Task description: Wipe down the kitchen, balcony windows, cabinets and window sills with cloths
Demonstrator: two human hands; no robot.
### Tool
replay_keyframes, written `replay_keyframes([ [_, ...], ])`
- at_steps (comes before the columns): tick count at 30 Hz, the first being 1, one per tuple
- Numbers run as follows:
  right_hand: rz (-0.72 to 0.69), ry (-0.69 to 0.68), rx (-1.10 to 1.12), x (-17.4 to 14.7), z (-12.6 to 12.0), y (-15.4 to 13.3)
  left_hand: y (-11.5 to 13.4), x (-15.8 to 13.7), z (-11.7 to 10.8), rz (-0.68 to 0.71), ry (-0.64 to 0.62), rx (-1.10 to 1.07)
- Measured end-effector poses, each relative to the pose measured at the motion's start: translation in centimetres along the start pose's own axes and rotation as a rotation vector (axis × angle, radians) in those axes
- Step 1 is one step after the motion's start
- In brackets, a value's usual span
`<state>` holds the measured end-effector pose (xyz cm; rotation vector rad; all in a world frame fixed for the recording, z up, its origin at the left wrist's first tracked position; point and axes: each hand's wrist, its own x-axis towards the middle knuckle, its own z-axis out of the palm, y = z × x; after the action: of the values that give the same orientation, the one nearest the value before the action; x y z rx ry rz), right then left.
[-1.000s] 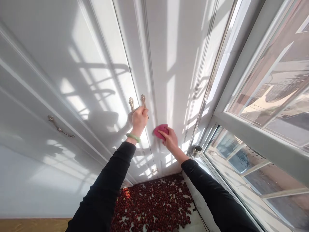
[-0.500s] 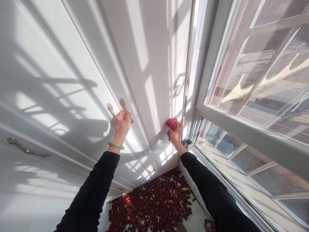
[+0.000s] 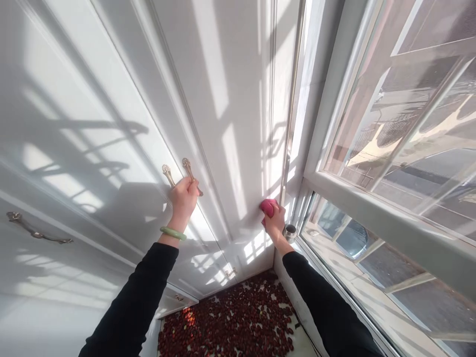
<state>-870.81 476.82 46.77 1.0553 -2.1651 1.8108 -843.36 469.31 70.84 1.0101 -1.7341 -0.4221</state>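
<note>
My left hand [image 3: 183,201], with a green bangle [image 3: 173,233] at the wrist, is closed round the right-hand one of two ornate metal cabinet handles [image 3: 188,167]. The other handle [image 3: 168,173] is right beside it, partly hidden by my fingers. My right hand [image 3: 275,218] grips a bunched pink cloth [image 3: 267,206]. It presses the cloth to the lower right part of the tall white cabinet door [image 3: 241,124], near the door's outer edge. Sunlight and window shadows fall across the white panels.
To the right runs a white-framed window [image 3: 372,208], and a small metal cup-like piece [image 3: 290,231] sits on its ledge. Many dark red round fruits [image 3: 230,322] are spread on the floor. Another curved handle [image 3: 39,233] is at the left, a smaller one [image 3: 231,271] low down.
My right hand has slid the pink cloth downward and slightly right along the door. My left hand stays on the handle, while the view has shifted a little.
</note>
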Motion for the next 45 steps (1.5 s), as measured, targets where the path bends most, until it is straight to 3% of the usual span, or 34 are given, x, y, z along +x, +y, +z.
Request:
replay_keyframes([
  [3, -0.065, 0.119, 0.034, 5.1, -1.8, -5.2, -0.2, -0.2, 0.1, 0.019, 0.015, -0.025],
  [9, -0.601, 0.327, -0.001, 23.4, -9.8, -27.8, -0.8, -0.2, 0.3, -0.004, 0.009, -0.051],
  [11, -0.65, 0.367, -0.08, 27.9, -12.2, -34.4, -0.9, -0.3, 0.3, -0.008, -0.005, -0.067],
  [13, -0.638, 0.388, -0.123, 30.0, -13.5, -38.3, -1.1, -0.5, 0.3, 0.003, -0.009, -0.061],
  [14, -0.632, 0.398, -0.115, 30.0, -13.7, -38.8, -1.1, -0.5, 0.4, 0.008, -0.006, -0.054],
  [16, -0.655, 0.415, -0.052, 28.5, -13.0, -37.2, -1.2, -0.5, 0.4, 0.01, 0.003, -0.041],
  [21, -0.701, 0.337, -0.064, 22.6, -10.3, -26.5, -1.2, -0.3, 0.6, 0.004, 0.009, -0.027],
  [23, -0.722, 0.317, -0.138, 22.7, -10.9, -25.6, -1.3, -0.2, 0.7, 0.011, 0.009, -0.025],
  [26, -0.755, 0.372, -0.172, 25.9, -13.2, -30.8, -1.4, -0.2, 0.7, 0.019, -0.003, -0.007],
  [30, -0.616, 0.456, 0.002, 30.6, -15.0, -44.8, -1.9, -0.4, 0.9, 0.07, -0.006, -0.003],
  [31, -0.594, 0.445, 0.044, 30.9, -14.5, -48.3, -2.1, -0.4, 1.0, 0.092, -0.001, -0.005],
  [33, -0.683, 0.416, 0.075, 29.9, -12.7, -54.0, -2.5, -0.4, 1.2, 0.123, 0.012, 0.009],
  [36, -0.932, 0.356, 0.028, 25.6, -8.7, -57.6, -2.6, -0.5, 1.3, 0.133, 0.022, 0.063],
  [38, -1.036, 0.31, -0.022, 22.1, -6.5, -55.9, -2.3, -0.5, 1.4, 0.117, 0.02, 0.097],
  [40, -1.119, 0.244, -0.099, 19.1, -5.5, -51.3, -1.9, -0.7, 1.5, 0.084, 0.005, 0.118],
  [42, -1.228, 0.145, -0.225, 17.6, -5.8, -45.5, -1.5, -0.9, 1.5, 0.043, -0.005, 0.123],
  [45, -1.333, 0.023, -0.327, 18.7, -8.1, -38.8, -1.1, -1.2, 1.6, 0.018, -0.024, 0.1],
])
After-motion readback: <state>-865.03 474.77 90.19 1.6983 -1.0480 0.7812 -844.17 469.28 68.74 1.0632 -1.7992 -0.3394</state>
